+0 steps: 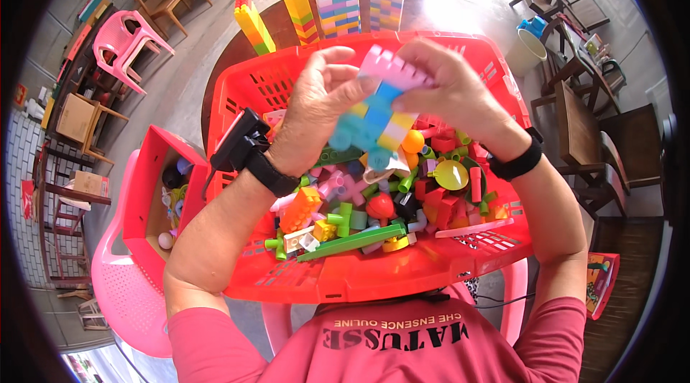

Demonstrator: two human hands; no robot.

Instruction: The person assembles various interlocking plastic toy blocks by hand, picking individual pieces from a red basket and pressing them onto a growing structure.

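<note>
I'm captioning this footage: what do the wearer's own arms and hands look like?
The left hand and right hand are gloveless. Short reddish-pink sleeves cover the upper arms. A black strap circles each wrist; the left one carries a boxy black device.

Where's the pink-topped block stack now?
In the head view, the block stack is above centre, slightly right, between the left hand and right hand, over the red basket.

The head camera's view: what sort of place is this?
Perhaps an informal sitting or play room, judging by the brown wooden chair, pink plastic armchair and red plastic basket of colourful plastic toy pieces.
</note>
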